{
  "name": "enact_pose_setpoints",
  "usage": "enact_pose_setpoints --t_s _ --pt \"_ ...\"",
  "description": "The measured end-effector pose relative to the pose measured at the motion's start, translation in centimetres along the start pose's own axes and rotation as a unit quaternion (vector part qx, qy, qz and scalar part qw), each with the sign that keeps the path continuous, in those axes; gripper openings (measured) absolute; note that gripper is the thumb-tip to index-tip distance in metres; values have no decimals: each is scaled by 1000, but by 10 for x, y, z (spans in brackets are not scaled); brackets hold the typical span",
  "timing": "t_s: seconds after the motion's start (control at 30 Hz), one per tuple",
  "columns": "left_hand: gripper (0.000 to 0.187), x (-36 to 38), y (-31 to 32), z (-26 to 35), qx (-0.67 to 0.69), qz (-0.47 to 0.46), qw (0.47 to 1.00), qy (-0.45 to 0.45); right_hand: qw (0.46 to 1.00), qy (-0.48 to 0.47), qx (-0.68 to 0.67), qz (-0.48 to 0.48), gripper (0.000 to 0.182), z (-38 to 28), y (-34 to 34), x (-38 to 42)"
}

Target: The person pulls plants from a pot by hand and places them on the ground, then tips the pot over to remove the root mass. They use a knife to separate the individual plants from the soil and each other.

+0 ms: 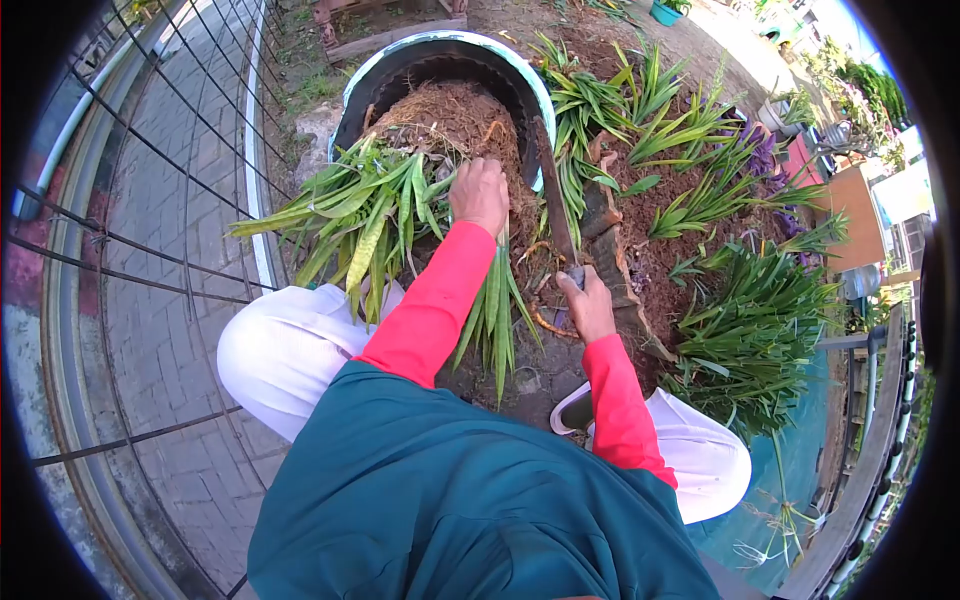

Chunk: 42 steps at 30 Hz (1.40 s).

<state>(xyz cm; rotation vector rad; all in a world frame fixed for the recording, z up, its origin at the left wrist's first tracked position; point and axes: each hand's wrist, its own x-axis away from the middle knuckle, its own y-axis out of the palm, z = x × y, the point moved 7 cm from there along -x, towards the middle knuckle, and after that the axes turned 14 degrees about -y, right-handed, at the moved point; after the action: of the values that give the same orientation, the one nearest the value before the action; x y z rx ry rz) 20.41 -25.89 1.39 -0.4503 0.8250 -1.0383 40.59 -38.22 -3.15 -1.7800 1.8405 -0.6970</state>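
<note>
My right hand (590, 306) is wrapped round the grip of a machete (556, 195). Its long, dark brown blade points away from me, along the right edge of a round planter (536, 75) with a pale blue rim and black inside. At the planter's open front, my left hand (480, 196) is closed at the base of a leafy plant (497, 315) whose long green leaves hang toward me; the fingertips are partly hidden. A larger clump of variegated leaves (375, 205) spills out left of it. Behind lies a brown, fibrous root mass (440, 105).
Several strap-leaved plants (690, 130) grow in brown soil to the right, behind a jagged edging (615, 240). A dense green clump (755, 330) stands nearer on that side. At left, a wire fence (180, 150) borders grey paving. Thick orange roots (550, 322) lie near my right hand.
</note>
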Motion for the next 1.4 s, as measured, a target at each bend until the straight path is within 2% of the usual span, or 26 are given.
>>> enact_pose_setpoints --t_s 0.03,0.07,0.13,0.17,0.23,0.33,0.37,0.47,0.53,0.67,0.7,0.73,0.77,0.8,0.83,0.93,1.13,1.17,1.23,1.27,1.33,1.4 --pt "13 -11 -5 -1 -96 25 995 13 1000 2 -2 5 43 -2 -2 0" --pt "13 -20 -4 -11 -157 33 987 -15 1000 -6 1 -5 43 -6 -2 1" --pt "16 -32 21 -50 -227 -36 967 -113 1000 -14 2 -11 43 -5 -1 1" --pt "16 -33 22 -52 -227 -34 967 -108 1000 -18 15 -16 44 -2 4 0" --pt "22 -25 40 -65 -135 -156 968 -145 999 -18 33 -24 45 1 11 2" --pt "24 -23 38 -58 -95 -167 969 -156 999 -39 30 -22 46 -10 8 -1" --pt "30 -23 45 -68 -70 -128 976 -164 999 -37 31 -21 46 -18 3 -4" --pt "29 -7 36 -60 -53 -161 962 -212 997 -73 -18 28 42 -68 -21 -17" --pt "30 -1 41 -69 -36 -149 962 -226 972 -156 -102 139 35 -104 -40 -22" --pt "32 18 44 -65 24 -172 962 -209 951 -223 -123 178 30 -104 -28 -37" --pt "30 25 44 -60 23 -179 961 -209 960 -222 -60 157 33 -84 -14 -41" --pt "29 30 44 -56 23 -186 960 -208 982 -160 55 86 34 -60 2 -40" --pt "28 36 44 -54 24 -190 957 -220 985 -92 144 8 35 -42 13 -32" --pt "28 41 45 -54 28 -190 957 -217 976 -39 206 -64 40 3 36 -26" --pt "29 49 50 -58 15 -202 954 -221 984 15 161 -82 48 36 47 -12" --pt "30 75 61 -64 4 -232 945 -230 979 65 160 -107 48 44 37 19" --pt "33 112 55 -28 -12 -273 940 -206 987 35 129 -85 47 35 0 22" --pt "25 113 60 -23 -4 -265 952 -151 991 31 118 -54 46 24 -15 27" --pt "24 116 60 -8 16 -278 950 -139 993 10 119 14 44 12 -38 36" --pt "22 118 61 0 31 -286 949 -131 992 16 122 18 44 10 -44 43" --pt "21 118 69 8 43 -286 950 -116 988 -37 102 106 44 -1 -61 57" --pt "24 115 70 15 -13 -280 958 -58 984 -46 107 131 41 9 -61 70"
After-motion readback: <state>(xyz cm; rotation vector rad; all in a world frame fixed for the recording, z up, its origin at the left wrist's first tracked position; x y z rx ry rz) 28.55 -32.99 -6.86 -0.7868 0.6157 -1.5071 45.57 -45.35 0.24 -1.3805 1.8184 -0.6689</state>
